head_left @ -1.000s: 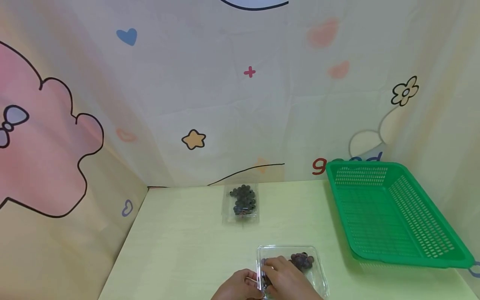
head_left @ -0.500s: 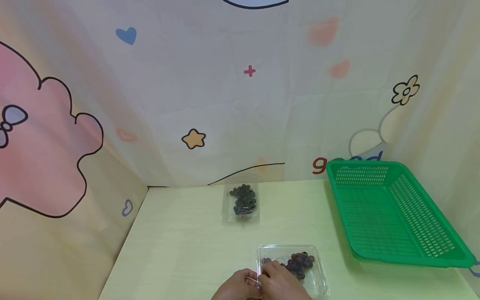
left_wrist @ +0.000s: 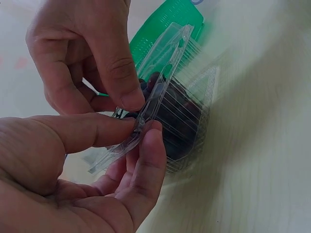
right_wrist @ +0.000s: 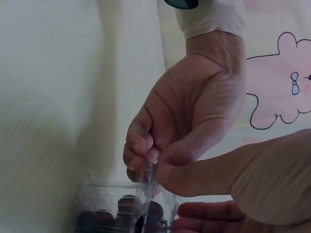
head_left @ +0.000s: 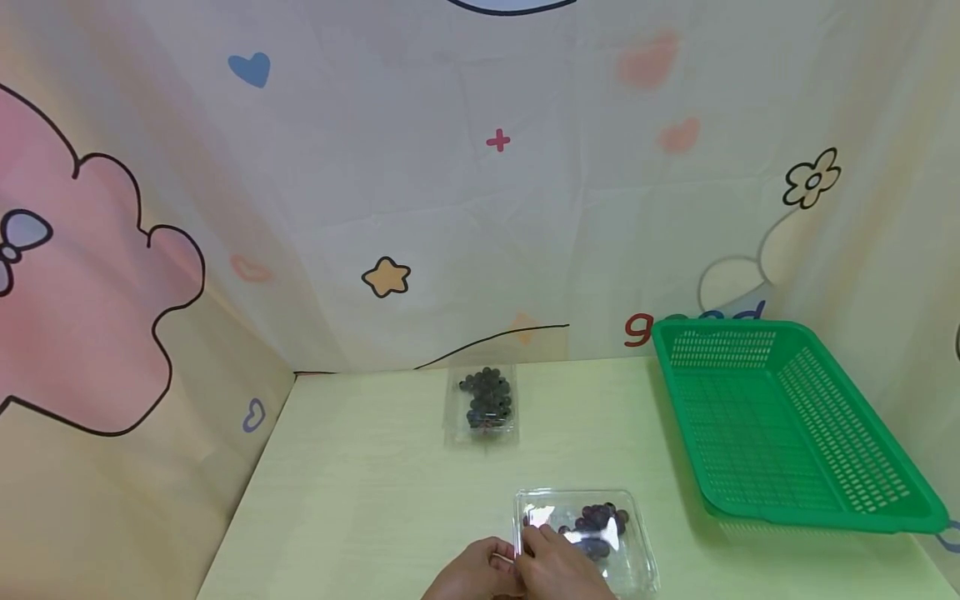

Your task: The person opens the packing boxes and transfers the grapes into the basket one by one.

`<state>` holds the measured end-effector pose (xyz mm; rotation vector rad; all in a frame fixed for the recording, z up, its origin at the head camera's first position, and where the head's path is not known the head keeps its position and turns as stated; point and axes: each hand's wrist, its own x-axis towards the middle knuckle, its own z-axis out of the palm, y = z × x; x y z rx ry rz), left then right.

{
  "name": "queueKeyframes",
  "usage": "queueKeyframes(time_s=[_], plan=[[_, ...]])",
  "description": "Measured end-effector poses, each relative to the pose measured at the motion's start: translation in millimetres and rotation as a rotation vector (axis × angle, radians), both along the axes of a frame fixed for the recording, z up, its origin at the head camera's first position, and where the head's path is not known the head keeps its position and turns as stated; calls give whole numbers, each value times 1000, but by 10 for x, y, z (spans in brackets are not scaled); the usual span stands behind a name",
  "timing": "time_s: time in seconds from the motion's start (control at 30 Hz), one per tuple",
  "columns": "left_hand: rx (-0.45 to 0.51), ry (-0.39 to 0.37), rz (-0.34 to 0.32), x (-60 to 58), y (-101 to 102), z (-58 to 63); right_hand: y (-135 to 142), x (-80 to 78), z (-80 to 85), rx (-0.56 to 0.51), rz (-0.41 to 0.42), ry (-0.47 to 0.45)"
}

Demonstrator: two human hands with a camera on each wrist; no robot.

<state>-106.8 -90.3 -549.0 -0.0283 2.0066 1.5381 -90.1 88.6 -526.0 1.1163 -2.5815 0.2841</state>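
A clear plastic clamshell box (head_left: 633, 560) with dark grapes (head_left: 600, 517) inside lies at the front of the table in the head view. My left hand (head_left: 474, 572) is at its left edge; in the left wrist view, thumb and forefinger pinch the box's rim there. Close beside it, my right hand (head_left: 561, 570) has its fingers bent over the same edge. The right thumb (right_wrist: 170, 174) presses on the rim in the right wrist view, with the other fingers on the lid side. Bright glare lies on the plastic above the grapes.
A second clear box (head_left: 459, 429) of dark grapes stands farther back, near the wall cloth. To the right is a large green plastic basket (head_left: 708, 492). Printed cloth (head_left: 450, 167) hangs behind the pale table (head_left: 337, 500).
My right hand has drawn back a little to the left and toward me, uncovering more grapes. Glare has appeared on the plastic. The left hand stays at the edge.
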Motion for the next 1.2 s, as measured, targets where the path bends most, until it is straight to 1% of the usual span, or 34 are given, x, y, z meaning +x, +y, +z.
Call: queueKeyframes(time_s=[0.13,0.17,0.2,0.33,0.43,0.53,0.73,0.9,0.97,1.13,1.2], plan=[[8,4,15,25,2,-7,-13,17,-36,-43,2,16],[10,4,16,29,0,-7,-16,18,-42,-45,4,33],[10,3,17,31,-2,-4,-18,19,-39,-41,5,29],[12,-5,19,35,-10,5,-34,16,-25,-18,5,-57],[35,-7,16,39,-21,-5,-40,14,-25,-4,2,-102],[67,-16,1,36,-45,-41,-40,22,-36,20,3,-83],[144,-39,-56,18,-117,-112,-54,37,-62,55,-6,-37],[202,-55,-62,31,-137,-114,-69,36,-93,63,-15,47],[213,-56,-55,41,-136,-116,-75,37,-100,54,-22,56],[207,-52,-42,51,-129,-117,-101,52,-112,35,-56,-29],[195,-58,-36,50,-128,-120,-116,59,-128,43,-58,11]])
